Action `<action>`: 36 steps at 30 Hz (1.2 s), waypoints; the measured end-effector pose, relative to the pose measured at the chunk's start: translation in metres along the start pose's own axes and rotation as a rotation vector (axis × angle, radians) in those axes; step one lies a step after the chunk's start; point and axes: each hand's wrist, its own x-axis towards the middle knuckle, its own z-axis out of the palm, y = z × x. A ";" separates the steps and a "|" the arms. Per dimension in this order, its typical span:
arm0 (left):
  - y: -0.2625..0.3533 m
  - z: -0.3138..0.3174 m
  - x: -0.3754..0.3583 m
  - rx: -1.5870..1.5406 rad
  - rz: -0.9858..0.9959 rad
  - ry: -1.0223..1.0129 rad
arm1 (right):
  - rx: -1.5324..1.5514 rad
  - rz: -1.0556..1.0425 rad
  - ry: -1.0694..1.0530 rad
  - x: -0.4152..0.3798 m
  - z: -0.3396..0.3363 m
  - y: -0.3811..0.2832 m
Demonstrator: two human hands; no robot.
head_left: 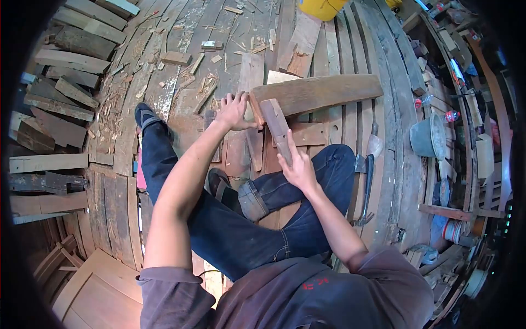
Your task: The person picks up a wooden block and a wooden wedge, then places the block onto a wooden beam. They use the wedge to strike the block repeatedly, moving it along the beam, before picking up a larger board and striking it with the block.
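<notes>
On the plank floor (350, 71) of a wooden workshop, a person sits with legs stretched out in dark jeans, looking down at both bare hands. The left hand (234, 111) lies spread, fingers open, palm down against the near end of a long curved timber (318, 92) that runs across the floor to the right; it presses on the wood rather than wrapping round it. The right hand (298, 167) is closed around the lower end of a short dark wooden block (275, 127), which stands tilted with its upper end touching the curved timber just beside the left hand. The block sits between the two hands, above the person's knee.

Just right of the right leg an adze-like hand tool (368, 164) with a pale blade and a dark curved handle lies on the floor. Farther right a grey metal bucket (428, 137) stands near the wall. Offcuts and wood chips (205, 90) are scattered on the floor beyond the left hand, and stacked planks (60, 93) line the left side. A yellow container (320, 8) shows at the top edge.
</notes>
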 end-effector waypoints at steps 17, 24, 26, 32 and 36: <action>-0.023 -0.128 -0.035 0.186 -0.273 -0.262 | -0.560 0.100 -0.089 0.042 -0.004 -0.064; -0.023 -0.140 -0.049 0.137 -0.194 -0.367 | -0.627 0.173 -0.238 0.012 -0.021 -0.092; -0.031 -0.134 -0.044 0.105 -0.192 -0.351 | -0.640 0.106 -0.188 0.001 -0.019 -0.079; -0.028 -0.130 -0.039 0.072 -0.234 -0.396 | -0.618 0.100 -0.100 0.058 -0.012 -0.065; -0.025 -0.144 -0.050 0.061 -0.237 -0.396 | -0.646 0.040 -0.188 0.034 -0.013 -0.069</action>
